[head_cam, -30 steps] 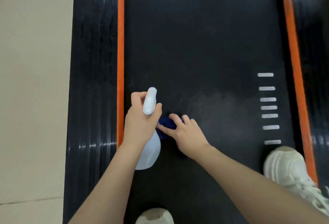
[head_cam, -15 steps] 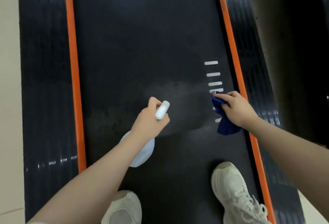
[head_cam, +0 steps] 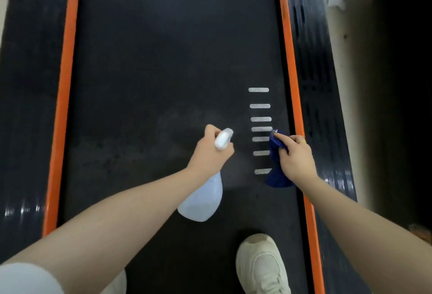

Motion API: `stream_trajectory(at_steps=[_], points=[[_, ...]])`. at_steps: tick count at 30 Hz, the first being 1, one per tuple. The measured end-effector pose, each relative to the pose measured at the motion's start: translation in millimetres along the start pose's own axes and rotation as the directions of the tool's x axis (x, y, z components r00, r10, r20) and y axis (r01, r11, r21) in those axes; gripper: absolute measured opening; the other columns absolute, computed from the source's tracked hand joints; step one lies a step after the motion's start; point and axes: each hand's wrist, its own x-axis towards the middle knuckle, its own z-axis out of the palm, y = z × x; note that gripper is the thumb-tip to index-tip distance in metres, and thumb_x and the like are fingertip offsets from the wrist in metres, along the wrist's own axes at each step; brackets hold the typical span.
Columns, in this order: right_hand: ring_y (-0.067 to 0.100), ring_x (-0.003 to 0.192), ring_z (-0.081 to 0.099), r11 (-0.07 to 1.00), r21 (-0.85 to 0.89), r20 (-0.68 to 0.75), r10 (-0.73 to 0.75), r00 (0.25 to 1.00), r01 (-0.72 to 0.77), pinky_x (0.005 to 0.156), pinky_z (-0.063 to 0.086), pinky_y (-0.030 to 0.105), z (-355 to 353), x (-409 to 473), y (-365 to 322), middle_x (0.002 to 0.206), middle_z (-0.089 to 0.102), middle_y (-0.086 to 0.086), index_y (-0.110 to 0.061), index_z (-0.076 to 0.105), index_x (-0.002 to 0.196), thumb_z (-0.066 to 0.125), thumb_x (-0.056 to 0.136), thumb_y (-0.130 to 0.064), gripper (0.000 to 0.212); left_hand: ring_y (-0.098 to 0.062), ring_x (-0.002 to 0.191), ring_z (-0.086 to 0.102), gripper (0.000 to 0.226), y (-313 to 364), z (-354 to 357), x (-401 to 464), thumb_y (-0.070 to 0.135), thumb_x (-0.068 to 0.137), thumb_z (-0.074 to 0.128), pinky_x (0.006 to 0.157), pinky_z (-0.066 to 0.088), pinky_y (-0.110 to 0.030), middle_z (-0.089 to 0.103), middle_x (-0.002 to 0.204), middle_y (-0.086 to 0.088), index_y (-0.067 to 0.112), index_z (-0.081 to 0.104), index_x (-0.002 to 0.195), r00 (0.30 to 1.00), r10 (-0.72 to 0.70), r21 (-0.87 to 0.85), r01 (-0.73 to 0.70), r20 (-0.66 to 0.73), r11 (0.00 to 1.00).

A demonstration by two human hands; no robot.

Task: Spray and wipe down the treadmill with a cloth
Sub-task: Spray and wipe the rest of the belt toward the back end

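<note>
The black treadmill belt (head_cam: 163, 71) runs away from me between two orange side strips. My left hand (head_cam: 210, 151) grips the neck of a pale blue spray bottle (head_cam: 203, 200), its white nozzle pointing forward over the belt. My right hand (head_cam: 295, 158) grips a dark blue cloth (head_cam: 277, 176) near the belt's right edge, beside a column of white dashes (head_cam: 260, 119). A faint damp patch shows on the belt ahead of the bottle.
The right orange strip (head_cam: 289, 64) and the ribbed black side rail (head_cam: 320, 83) lie just right of the cloth. A white shoe (head_cam: 260, 265) stands on the belt at the bottom. Pale floor (head_cam: 346, 60) and a dark object lie further right.
My right hand carried the cloth from beside the bottle at the left edge across to the right edge of the belt. The left hand with the bottle shifted toward the middle.
</note>
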Motion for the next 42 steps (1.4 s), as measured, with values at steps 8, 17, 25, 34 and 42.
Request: stream_trajectory(at_steps=[8,17,25,34,42], points=[[0.034,0.113,0.041,0.993,0.022,0.008,-0.114,0.993,0.113,0.099,0.037,0.041,48.9,35.0,-47.0,0.136,0.038,0.011,-0.024,0.046,0.138,0.043,0.096,-0.013,0.043,-0.006,0.085,0.053,0.025,-6.9,-42.7,-27.3,0.026,0.091,0.059,0.066,0.043,-0.021,0.049,0.093,0.012,0.022,0.04,0.106,0.946,-0.082,-0.174,0.028,-0.313,0.984],[0.032,0.121,0.028,0.573,-0.206,0.401,-0.69,0.603,0.793,0.099,0.025,0.038,122.6,-0.9,-142.7,0.152,0.014,0.007,-0.036,0.018,0.147,0.045,0.092,-0.018,0.064,0.015,0.074,0.052,0.024,-34.3,-99.6,-30.6,0.021,0.09,0.061,0.059,0.042,-0.003,0.05,0.092,0.013,0.021,0.042,0.105,0.823,-0.012,-0.084,-0.043,-0.568,0.996],[0.036,0.113,0.034,0.704,-0.407,0.245,-0.53,0.812,0.582,0.093,0.029,0.043,116.4,32.7,-171.7,0.148,0.017,0.014,-0.032,0.017,0.148,0.042,0.09,-0.013,0.066,0.011,0.077,0.054,0.023,-48.8,-103.9,-30.6,0.017,0.087,0.064,0.062,0.043,-0.007,0.052,0.086,0.016,0.02,0.047,0.102,0.789,0.002,-0.119,-0.095,-0.614,0.988],[0.036,0.113,0.034,0.655,-0.456,0.206,-0.581,0.788,0.602,0.091,0.03,0.041,126.4,52.0,-196.6,0.146,0.022,0.013,-0.035,0.02,0.146,0.039,0.092,-0.015,0.061,0.006,0.08,0.058,0.025,-57.6,-106.4,-40.9,0.01,0.086,0.063,0.066,0.046,-0.01,0.057,0.085,0.019,0.026,0.047,0.096,0.76,0.027,-0.168,-0.178,-0.649,0.97],[0.038,0.107,0.044,0.275,-0.343,0.447,-0.793,0.414,0.898,0.085,0.038,0.044,123.7,54.7,-166.8,0.143,0.036,0.014,-0.039,0.038,0.14,0.058,0.084,-0.014,0.064,0.003,0.081,0.058,0.027,-50.5,-98.9,-43.4,0.009,0.085,0.064,0.066,0.049,-0.013,0.058,0.091,0.013,0.024,0.047,0.1,0.811,0.078,-0.127,-0.184,-0.58,0.975]])
